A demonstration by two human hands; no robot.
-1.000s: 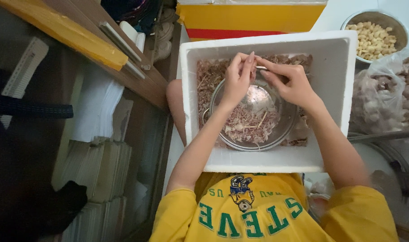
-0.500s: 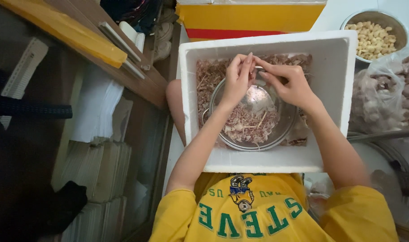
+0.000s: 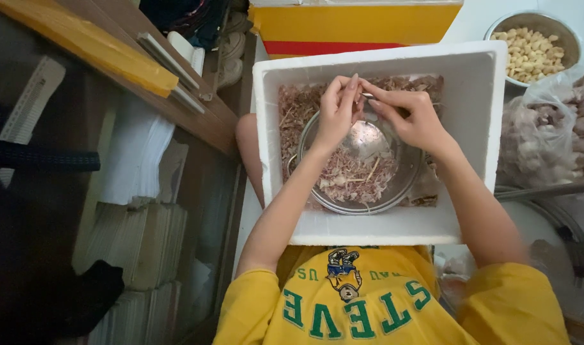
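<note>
My left hand (image 3: 336, 114) and my right hand (image 3: 412, 120) meet fingertip to fingertip over the far rim of a round metal bowl (image 3: 404, 185). Both pinch one small pale garlic clove (image 3: 366, 96), mostly hidden by the fingers. Papery brownish garlic skins (image 3: 352, 176) lie in the near half of the bowl, and its far half shows bare metal. The bowl sits inside a white foam box (image 3: 477, 128) on my lap, with more skins (image 3: 295, 108) heaped around it.
A metal bowl of peeled cloves (image 3: 533, 48) stands at the far right. A clear bag of unpeeled garlic (image 3: 551, 134) lies right of the box. A yellow and red carton (image 3: 356, 29) is behind it. Wooden shelving with stacked paper (image 3: 138, 236) runs along the left.
Both hands stay together over the bowl. Only the fingers have shifted slightly on the clove.
</note>
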